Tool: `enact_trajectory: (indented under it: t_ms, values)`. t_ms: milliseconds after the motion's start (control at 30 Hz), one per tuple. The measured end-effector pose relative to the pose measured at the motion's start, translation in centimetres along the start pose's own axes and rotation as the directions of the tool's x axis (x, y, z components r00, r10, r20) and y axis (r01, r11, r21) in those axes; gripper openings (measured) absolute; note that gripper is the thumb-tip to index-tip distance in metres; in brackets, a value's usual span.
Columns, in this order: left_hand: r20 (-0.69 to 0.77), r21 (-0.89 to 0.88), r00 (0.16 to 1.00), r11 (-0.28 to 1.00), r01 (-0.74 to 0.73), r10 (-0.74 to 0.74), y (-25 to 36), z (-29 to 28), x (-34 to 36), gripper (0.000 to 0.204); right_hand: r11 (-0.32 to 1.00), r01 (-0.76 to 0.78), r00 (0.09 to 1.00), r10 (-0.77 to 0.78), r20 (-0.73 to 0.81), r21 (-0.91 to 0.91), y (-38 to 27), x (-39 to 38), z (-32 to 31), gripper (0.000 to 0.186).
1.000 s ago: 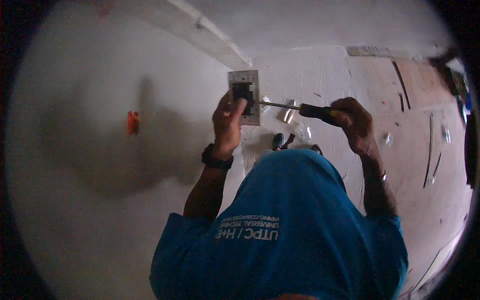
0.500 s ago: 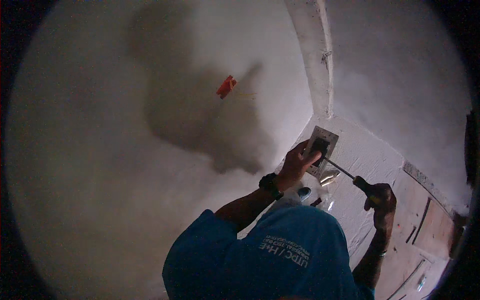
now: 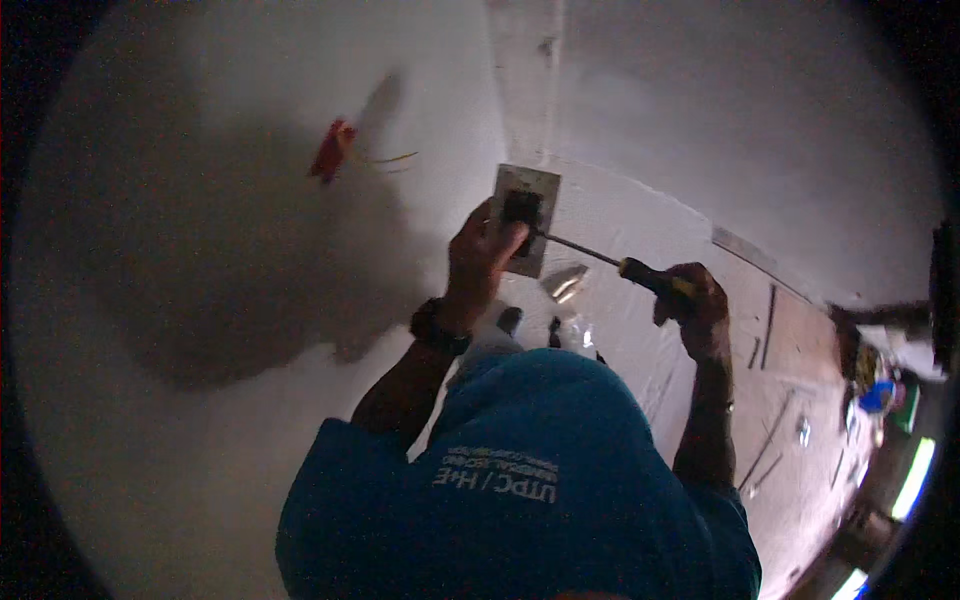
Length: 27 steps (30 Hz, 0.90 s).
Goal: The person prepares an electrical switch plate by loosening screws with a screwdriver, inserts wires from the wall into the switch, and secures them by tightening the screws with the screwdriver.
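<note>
My left hand [image 3: 480, 250] grips a pale rectangular plate [image 3: 530, 178] with a black module [image 3: 522, 205] in its middle, thumb over its lower front. My right hand [image 3: 700, 315] is closed round a black-and-yellow screwdriver [image 3: 648, 276], whose long shaft points left, its tip at the right side of the module, close to my left thumb. A shiny silver object [image 3: 566, 283] lies on the floor beyond the plate, partly blurred.
A red wall box [image 3: 333, 150] with loose wires sits in the shadowed wall at left. Boards [image 3: 795, 340] with dark strips lie at right. Blue and green items [image 3: 880, 396] are piled near the far right edge. My shoe [image 3: 508, 320] shows below the plate.
The view has swung between frames, shifting the wall, hands and floor across the picture. Both hands keep their grips, with the screwdriver tip staying at the module.
</note>
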<state>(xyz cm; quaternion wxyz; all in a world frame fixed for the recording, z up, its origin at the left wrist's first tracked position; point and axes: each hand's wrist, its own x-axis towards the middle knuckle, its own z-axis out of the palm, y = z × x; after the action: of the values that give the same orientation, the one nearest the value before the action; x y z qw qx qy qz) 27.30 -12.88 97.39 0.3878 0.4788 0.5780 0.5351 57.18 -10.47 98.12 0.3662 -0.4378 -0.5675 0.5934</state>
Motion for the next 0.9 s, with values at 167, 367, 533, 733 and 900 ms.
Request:
enact_trajectory:
  t_ms: [167,367,533,733,900]
  values:
    - [0.133,-0.384,0.982,0.920,-0.073,0.133,-0.8,-0.1,1.0,0.051,0.967,-0.022,0.993,0.050,-0.106,0.252,0.3,-0.9,0.4,0.043]
    - [0.186,-0.020,0.962,0.980,-0.200,0.200,1.3,1.9,0.8,0.058,0.975,0.221,0.942,-0.203,-0.267,0.039,4.1,-2.5,-0.2,0.043]
    - [0.304,0.067,0.907,0.943,-0.327,0.293,4.6,4.2,-0.4,0.059,0.950,0.139,0.966,-0.067,-0.250,0.281,7.1,-4.6,-1.4,0.047]
    - [0.394,0.070,0.889,0.957,-0.283,0.234,6.8,7.8,-1.6,0.062,0.793,0.030,0.979,0.099,-0.176,0.608,11.1,-5.8,-3.0,0.060]
    - [0.390,0.133,0.880,0.929,-0.344,0.270,6.6,8.4,-2.4,0.063,0.492,-0.142,0.986,0.151,0.076,0.859,13.6,-6.6,-2.5,0.055]
